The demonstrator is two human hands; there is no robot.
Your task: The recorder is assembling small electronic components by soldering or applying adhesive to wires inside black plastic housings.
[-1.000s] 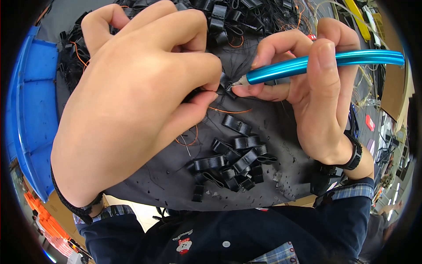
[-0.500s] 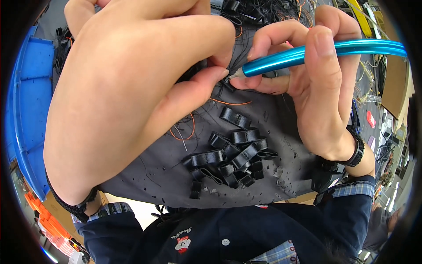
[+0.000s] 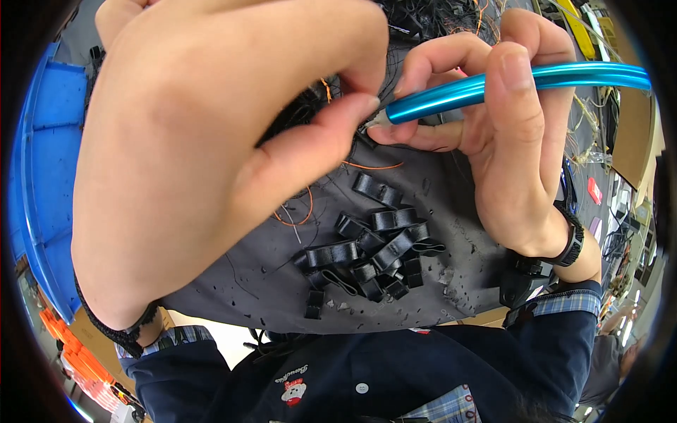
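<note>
My right hand (image 3: 518, 134) is closed round a shiny blue, slightly curved metal tool (image 3: 451, 97), whose pale tip points left. One right fingertip rests just below that tip, beside a small black piece (image 3: 365, 139). Close by on the left, my left hand (image 3: 190, 127) has thumb and forefinger pinched near the tip. What lies between them is hidden or too small to make out. Below the hands, several black looped strap pieces (image 3: 391, 250) lie in a loose pile on the grey work surface (image 3: 268, 299).
Orange thread (image 3: 377, 166) and black threads lie about the surface, with a tangled black heap (image 3: 416, 17) at the far side. A blue plastic bin (image 3: 56, 127) stands at the left. A small red object (image 3: 594, 190) and brown cardboard (image 3: 635, 141) are at the right.
My left thumb and forefinger have shifted slightly right and up, closer to the blue tool's tip. My right hand and the blue tool have barely moved left; the pile is unchanged.
</note>
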